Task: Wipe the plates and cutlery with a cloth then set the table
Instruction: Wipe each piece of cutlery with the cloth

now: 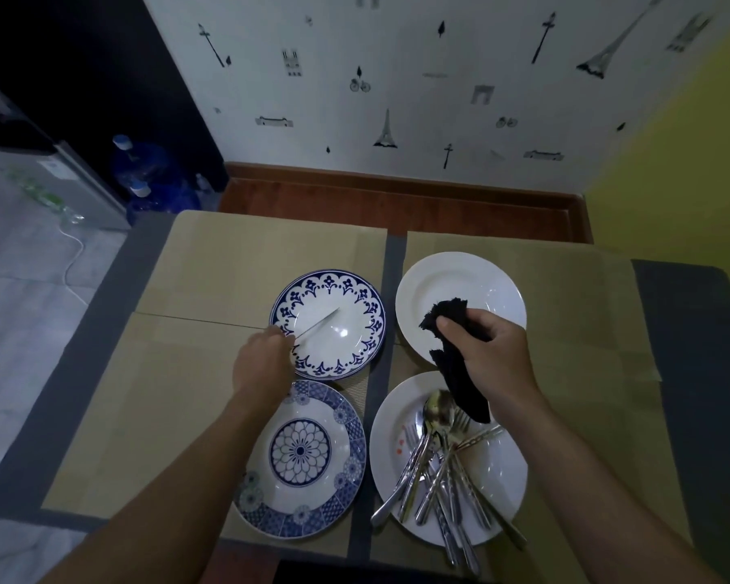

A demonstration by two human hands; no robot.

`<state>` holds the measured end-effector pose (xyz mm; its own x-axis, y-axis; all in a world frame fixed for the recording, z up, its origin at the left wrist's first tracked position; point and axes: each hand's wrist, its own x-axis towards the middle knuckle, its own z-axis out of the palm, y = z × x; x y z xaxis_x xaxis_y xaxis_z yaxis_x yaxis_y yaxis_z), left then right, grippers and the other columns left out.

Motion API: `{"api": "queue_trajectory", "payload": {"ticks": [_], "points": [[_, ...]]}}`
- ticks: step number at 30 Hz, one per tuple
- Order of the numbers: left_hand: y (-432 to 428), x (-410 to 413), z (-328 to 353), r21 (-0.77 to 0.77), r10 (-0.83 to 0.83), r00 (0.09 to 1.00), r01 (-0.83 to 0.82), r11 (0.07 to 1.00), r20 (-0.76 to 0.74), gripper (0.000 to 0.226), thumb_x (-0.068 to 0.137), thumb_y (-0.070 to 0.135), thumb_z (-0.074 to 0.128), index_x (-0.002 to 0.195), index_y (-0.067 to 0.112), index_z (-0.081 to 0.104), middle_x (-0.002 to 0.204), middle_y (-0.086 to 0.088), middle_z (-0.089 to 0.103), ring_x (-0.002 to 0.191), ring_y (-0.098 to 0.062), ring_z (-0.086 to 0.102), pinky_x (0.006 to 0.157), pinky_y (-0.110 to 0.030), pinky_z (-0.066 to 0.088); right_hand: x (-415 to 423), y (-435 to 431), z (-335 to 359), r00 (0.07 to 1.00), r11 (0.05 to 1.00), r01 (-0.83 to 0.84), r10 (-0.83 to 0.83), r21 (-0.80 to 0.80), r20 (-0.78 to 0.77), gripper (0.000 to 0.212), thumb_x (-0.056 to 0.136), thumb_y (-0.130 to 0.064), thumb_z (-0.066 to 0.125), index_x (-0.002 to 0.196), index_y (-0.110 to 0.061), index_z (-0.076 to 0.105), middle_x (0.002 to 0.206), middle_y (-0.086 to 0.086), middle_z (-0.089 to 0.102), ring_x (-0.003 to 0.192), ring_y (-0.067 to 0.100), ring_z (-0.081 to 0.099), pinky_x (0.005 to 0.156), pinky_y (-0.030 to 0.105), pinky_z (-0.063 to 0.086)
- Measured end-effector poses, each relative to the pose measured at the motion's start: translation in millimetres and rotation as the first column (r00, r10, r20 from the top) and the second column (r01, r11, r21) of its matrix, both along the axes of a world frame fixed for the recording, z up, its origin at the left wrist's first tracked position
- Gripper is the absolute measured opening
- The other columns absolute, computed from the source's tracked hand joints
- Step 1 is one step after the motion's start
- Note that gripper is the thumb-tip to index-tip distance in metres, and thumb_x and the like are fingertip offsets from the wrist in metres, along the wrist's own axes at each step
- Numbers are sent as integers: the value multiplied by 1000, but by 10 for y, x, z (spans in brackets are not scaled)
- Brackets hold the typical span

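The dark cloth [460, 381] is bunched in the right hand [489, 351], whose fingers and thumb are curled tightly round it. One end sticks up above the thumb and the other hangs down below the palm. The hand and cloth are above the near edge of the plain white plate [439, 280] at the far right, and the hanging end reaches over the far rim of the white plate [494, 478] at the near right. That near plate holds a pile of cutlery [435, 469]: spoons and forks lie crossed over one another, with some handles sticking out past its near rim.

The left hand [262, 360] pinches the end of a thin metal utensil [319, 322] between its fingertips. Which kind of utensil it is cannot be told. It slants up to the right, over the white middle of the blue-rimmed plate [367, 314] at the far left. Whether its tip touches the plate cannot be told. This plate seems to sit on top of another one like it. The left forearm crosses the left side of a fourth plate [300, 453], at the near left, which has a blue flower in its middle and a patterned blue border.

All four plates are close together on sheets of brown cardboard [228, 280] that cover a grey table [683, 330]. Beyond the table is a white wall [397, 78] printed with small towers and lamps. Blue water bottles [144, 162] stand on the floor at the far left.
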<state>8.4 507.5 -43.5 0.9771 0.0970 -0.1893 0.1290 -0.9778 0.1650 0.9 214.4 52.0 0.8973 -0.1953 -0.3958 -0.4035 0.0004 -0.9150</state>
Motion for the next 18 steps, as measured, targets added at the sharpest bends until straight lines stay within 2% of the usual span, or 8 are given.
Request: {"api": "queue_trajectory", "payload": {"ticks": [2, 6, 9, 14, 18], "points": [[3, -19, -7, 40, -49, 998, 50, 998, -29, 26, 82, -2, 61, 103, 6, 73, 102, -12, 66, 88, -32, 61, 70, -38, 51, 14, 16, 2, 1000, 1000, -2, 2, -4, -6, 8, 92, -19, 77, 99, -21, 80, 90, 2, 80, 91, 33, 76, 84, 55, 63], [-48, -49, 51, 112, -72, 995, 80, 990, -73, 29, 91, 5, 54, 116, 11, 68, 112, -8, 64, 98, -28, 58, 75, -37, 49, 23, 37, -17, 1000, 1000, -9, 9, -16, -4, 8, 92, -20, 77, 98, -24, 79, 88, -4, 80, 88, 25, 77, 81, 44, 65], [-89, -60, 81, 118, -70, 993, 81, 990, -96, 32, 94, 8, 52, 122, 12, 66, 113, -7, 63, 101, -26, 58, 78, -37, 50, 13, 42, -24, 1000, 999, -22, 22, -34, -9, 10, 91, -23, 78, 101, -23, 79, 89, -5, 80, 86, 20, 76, 85, 46, 64], [-102, -62, 105, 91, -42, 994, 51, 995, -96, 31, 93, 12, 50, 118, 14, 68, 105, -6, 63, 97, -24, 58, 78, -38, 54, -46, -28, 43, 1000, 1000, -11, 11, 15, -9, 8, 92, -19, 77, 98, -23, 79, 90, 0, 80, 90, 26, 77, 83, 44, 64], [-118, -63, 156, 102, -41, 990, 55, 993, -132, 26, 94, 14, 52, 116, 13, 66, 109, -5, 63, 100, -24, 57, 81, -37, 52, -124, -137, 89, 1000, 1000, 6, -6, 21, -7, 10, 91, -18, 78, 101, -18, 81, 90, 2, 81, 89, 25, 77, 84, 44, 64]]}}
